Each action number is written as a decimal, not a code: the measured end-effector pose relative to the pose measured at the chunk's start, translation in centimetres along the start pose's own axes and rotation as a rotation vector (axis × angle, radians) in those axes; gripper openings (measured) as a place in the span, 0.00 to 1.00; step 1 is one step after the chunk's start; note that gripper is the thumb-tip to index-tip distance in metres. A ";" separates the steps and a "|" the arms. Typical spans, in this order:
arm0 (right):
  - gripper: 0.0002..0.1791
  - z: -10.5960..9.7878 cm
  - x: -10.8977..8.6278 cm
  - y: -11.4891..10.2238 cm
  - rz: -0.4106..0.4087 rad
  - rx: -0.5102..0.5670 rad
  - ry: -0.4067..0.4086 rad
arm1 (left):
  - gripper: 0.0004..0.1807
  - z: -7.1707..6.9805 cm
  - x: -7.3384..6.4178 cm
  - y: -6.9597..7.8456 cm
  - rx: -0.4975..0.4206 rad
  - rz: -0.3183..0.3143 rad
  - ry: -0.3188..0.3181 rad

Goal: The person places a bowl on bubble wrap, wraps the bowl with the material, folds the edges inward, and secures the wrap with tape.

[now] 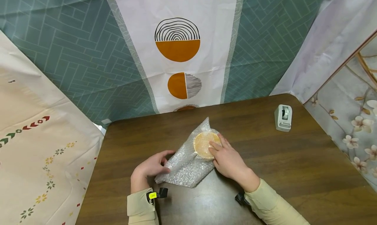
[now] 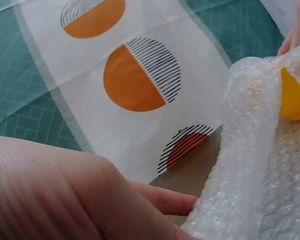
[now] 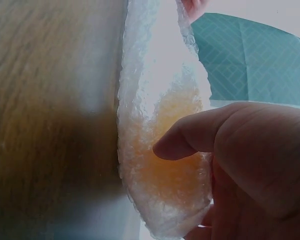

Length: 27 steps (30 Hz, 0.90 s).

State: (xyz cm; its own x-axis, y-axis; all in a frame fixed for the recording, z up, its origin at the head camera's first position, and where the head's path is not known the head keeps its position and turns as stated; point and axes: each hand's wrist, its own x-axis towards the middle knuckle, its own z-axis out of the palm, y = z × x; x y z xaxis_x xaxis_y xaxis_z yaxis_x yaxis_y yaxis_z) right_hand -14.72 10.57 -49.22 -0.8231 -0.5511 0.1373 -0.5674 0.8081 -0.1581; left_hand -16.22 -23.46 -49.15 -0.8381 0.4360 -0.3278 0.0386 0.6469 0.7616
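A sheet of clear bubble wrap (image 1: 184, 172) lies folded on the table around a round yellow object (image 1: 202, 145). Through the plastic, the exact kind of the object does not show. My right hand (image 1: 231, 159) grips the wrapped object from its right side, fingers over the top and thumb (image 3: 182, 140) pressed against the near side. At the wrap's left corner, my left hand (image 1: 151, 166) holds the edge between curved fingers and thumb. The left wrist view shows a bare yellow patch (image 2: 294, 97) in a gap of the wrap, and one left finger (image 2: 165, 199) at the wrap's edge.
A white tape dispenser (image 1: 283, 118) stands at the back right of the brown wooden table (image 1: 294, 172). Patterned cloths hang behind it, among them a green and white one (image 1: 212, 54), with others at both sides. Each wrist wears a dark strap (image 1: 157, 194).
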 end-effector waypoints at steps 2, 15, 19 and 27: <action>0.22 0.1 0.0 0.0 0.000 -0.002 0.003 | 0.42 -0.1 -0.2 -0.2 -0.025 -0.011 -0.007; 0.21 0.3 0.2 -0.1 0.001 -0.010 0.013 | 0.44 -0.5 -1.3 -0.8 -0.246 -0.106 -0.104; 0.21 0.4 0.1 -0.2 0.013 0.003 0.003 | 0.43 -0.6 -1.4 -0.9 -0.227 -0.105 -0.111; 0.19 0.4 0.1 -0.2 0.019 0.008 0.017 | 0.43 -1.0 -1.9 -1.1 -0.217 -0.071 -0.114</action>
State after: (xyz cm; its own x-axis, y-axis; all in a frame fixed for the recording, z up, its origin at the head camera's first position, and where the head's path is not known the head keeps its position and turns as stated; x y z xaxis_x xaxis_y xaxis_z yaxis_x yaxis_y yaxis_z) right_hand -14.67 10.23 -49.60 -0.8331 -0.5323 0.1505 -0.5521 0.8164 -0.1691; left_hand -15.27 -25.61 -48.78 -0.7674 0.4699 -0.4362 -0.1459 0.5345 0.8325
